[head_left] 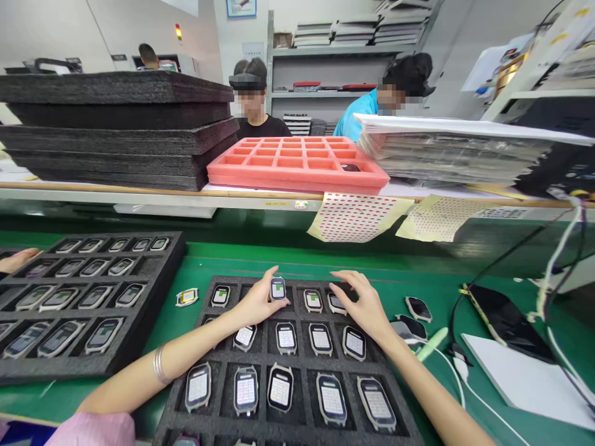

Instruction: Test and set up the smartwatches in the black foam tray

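Note:
My left hand (261,301) pinches a smartwatch body (277,288), its lit screen facing up, above the back row of the black foam tray (304,347). My right hand (361,303) reaches over the tray's back right corner with thumb and fingers apart. Its thumb is over or against another watch body (336,303) in a back-row pocket; I cannot tell if they touch. Between my hands, a watch with a green patch on its screen (313,300) lies in its pocket. Several strapless watches with lit white screens, such as one at the front right (377,403), fill nearby pockets.
A second foam tray of watches (160,279) stands left, another person's hand (21,260) beyond it. One loose watch part (187,297) lies between trays. Right are loose watches (419,308), cables, a phone (509,322) and a white box (525,378). A shelf overhead holds pink foam (297,179).

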`<state>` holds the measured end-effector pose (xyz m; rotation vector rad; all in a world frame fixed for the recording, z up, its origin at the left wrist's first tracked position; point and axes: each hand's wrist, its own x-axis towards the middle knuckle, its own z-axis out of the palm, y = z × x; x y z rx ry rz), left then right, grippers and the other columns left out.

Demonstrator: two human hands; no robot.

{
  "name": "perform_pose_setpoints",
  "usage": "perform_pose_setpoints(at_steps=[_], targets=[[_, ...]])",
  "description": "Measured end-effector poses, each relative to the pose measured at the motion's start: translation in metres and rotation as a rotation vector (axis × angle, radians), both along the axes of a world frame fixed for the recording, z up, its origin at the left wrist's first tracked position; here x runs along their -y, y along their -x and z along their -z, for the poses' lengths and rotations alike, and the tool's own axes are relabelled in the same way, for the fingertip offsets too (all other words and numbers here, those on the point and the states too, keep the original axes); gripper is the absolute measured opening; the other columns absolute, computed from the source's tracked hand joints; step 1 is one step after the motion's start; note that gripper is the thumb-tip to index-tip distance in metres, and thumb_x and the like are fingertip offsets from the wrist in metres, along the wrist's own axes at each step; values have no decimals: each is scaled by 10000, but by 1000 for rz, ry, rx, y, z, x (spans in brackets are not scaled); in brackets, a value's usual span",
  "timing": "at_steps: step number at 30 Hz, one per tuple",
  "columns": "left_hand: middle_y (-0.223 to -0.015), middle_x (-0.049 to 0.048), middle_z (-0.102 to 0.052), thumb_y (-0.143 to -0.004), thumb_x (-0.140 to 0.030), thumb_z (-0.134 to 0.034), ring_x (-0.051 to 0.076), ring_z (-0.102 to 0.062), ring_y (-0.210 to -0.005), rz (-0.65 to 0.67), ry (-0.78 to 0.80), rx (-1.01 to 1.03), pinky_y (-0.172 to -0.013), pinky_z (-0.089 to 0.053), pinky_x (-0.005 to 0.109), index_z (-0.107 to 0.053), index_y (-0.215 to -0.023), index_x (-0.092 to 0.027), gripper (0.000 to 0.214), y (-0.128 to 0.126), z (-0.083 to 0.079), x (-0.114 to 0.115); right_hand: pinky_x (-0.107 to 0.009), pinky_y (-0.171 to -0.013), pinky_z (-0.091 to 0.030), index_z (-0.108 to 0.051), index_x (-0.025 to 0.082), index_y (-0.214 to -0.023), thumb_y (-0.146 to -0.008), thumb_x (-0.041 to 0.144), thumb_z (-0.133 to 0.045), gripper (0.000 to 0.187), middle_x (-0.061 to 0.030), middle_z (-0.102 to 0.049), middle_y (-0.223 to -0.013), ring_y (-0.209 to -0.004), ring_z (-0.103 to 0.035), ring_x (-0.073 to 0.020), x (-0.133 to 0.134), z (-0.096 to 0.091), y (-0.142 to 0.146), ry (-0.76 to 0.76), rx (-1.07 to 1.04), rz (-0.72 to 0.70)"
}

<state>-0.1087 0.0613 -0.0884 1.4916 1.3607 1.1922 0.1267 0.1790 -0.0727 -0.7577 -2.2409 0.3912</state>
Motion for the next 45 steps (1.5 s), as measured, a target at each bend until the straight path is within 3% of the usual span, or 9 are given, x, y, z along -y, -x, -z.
perform_pose_setpoints(at_steps=[6, 11, 17, 23, 29, 32, 36, 40, 45], targets=[[-1113, 116, -543, -724, -254, -694, 298, -493, -1113, 10, -146, -394, -979, -384, 471, -499, -1160, -166, 485, 2, -9, -1, -385, -757, -490, -618, 202, -1025, -910, 445, -483, 301, -83, -622, -961, -840, -587, -250, -8, 6, -2, 41, -41, 18], [-1260, 172, -467, -697, -406, -727, 330, -419, -1209, -24, -202, -613, -1012, -364, 484, -369, -1326, -144, 771, 8, -26, 9, -427, -815, -470, -629, 200, -1014, -885, 531, -475, 387, -93, -638, -973, -879, -605, -282, -15, 10, -4, 32, -23, 53], [-1257, 175, -446, -833, -164, -473, 295, -401, -1227, -347, -76, -765, -1032, -336, 458, -320, -1336, -108, 528, 62, -34, 51, -462, -882, -439, -621, 205, -1000, -870, 585, -448, 437, -93, -640, -1023, -973, -592, -316, -19, 16, -8, 9, 40, 51], [-1154, 213, -479, -761, -68, -523, 348, -462, -1163, -631, 190, -769, -955, -381, 503, -425, -1212, -49, 463, 114, -7, 96, -457, -862, -462, -618, 217, -1001, -848, 623, -442, 468, -86, -644, -1026, -959, -601, -316, -22, 18, -10, 17, 70, 41], [-997, 183, -532, -826, -135, -513, 368, -465, -1104, -725, 262, -540, -961, -317, 561, -564, -827, -98, 63, 120, 9, 104, -444, -826, -483, -625, 228, -1016, -831, 631, -449, 477, -81, -647, -1020, -936, -610, -314, -20, 16, -13, 73, 64, 75], [-926, 141, -570, -866, -310, -524, 330, -494, -1047, -658, 232, -319, -928, -377, 493, -584, -771, -124, 217, 117, -1, 103, -423, -788, -497, -630, 233, -1014, -813, 629, -479, 469, -79, -648, -1020, -896, -624, -305, -17, 13, -16, 144, 22, 112], [-900, 133, -629, -873, -546, -455, 254, -591, -881, -430, 181, 58, -739, -490, 353, -638, -945, -104, 484, 102, -27, 103, -415, -812, -483, -639, 228, -999, -805, 589, -538, 422, -76, -648, -1036, -862, -631, -286, -4, -5, -8, 235, -102, 121], [-967, 164, -632, -905, -520, -432, 194, -603, -799, -238, 101, 425, -694, -483, 294, -613, -1108, -86, 512, 76, -55, 96, -376, -837, -475, -634, 226, -1043, -868, 465, -556, 306, -71, -635, -1070, -926, -610, -259, 28, -41, 22, 271, -167, -77], [-914, 162, -641, -929, -359, -483, 143, -582, -712, 31, 76, 915, -601, -439, 217, -643, -1071, -37, 386, 38, -75, 82, -353, -874, -478, -592, 233, -1176, -942, 325, -506, 265, -70, -582, -1161, -1014, -570, -235, 72, -75, 70, 224, -143, -399]])
